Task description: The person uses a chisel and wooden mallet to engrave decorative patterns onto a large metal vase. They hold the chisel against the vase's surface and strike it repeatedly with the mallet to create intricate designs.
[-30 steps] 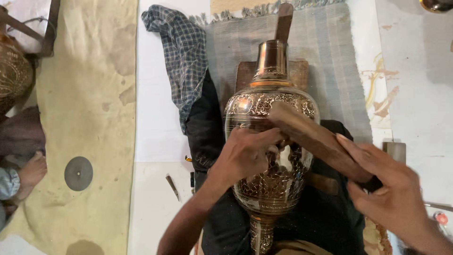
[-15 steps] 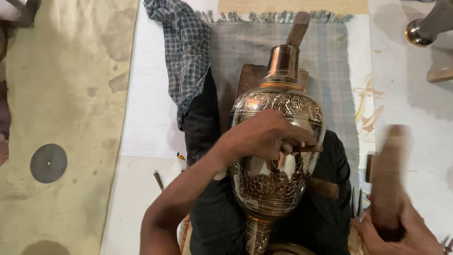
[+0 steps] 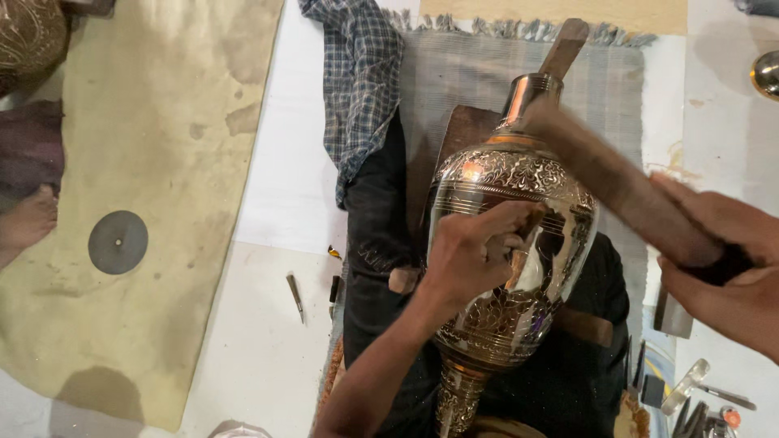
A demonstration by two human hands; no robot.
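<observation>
Your left hand [image 3: 479,251] is pressed against the belly of the big engraved metal vase [image 3: 507,268], fingers [image 3: 519,217] curled and pinched on a small tool whose tip meets the vase wall just past your fingertips; the tool itself is mostly hidden under your knuckles, so its shape can't be told. The vase lies across your lap on dark cloth [image 3: 381,243], its neck pointing away from you and its foot down by your wrist. Its mouth faces away from the camera, so whatever is inside cannot be seen. Your right hand [image 3: 722,268] is clenched round the near end of a long wooden stick [image 3: 617,186], and the stick slants up from those fingers and across, its blurred far end over the vase's shoulder and neck. Beyond your left fingertips, a checked cloth [image 3: 357,73] lies on a grey fringed mat [image 3: 462,73]. Out to the left of your left hand, a thin metal punch [image 3: 294,296] lies on the white floor, and farther out a dark round disc [image 3: 118,242] rests on a tan sheet [image 3: 154,162]. Below your right hand, a few small tools [image 3: 690,389] sit loose on the floor.
</observation>
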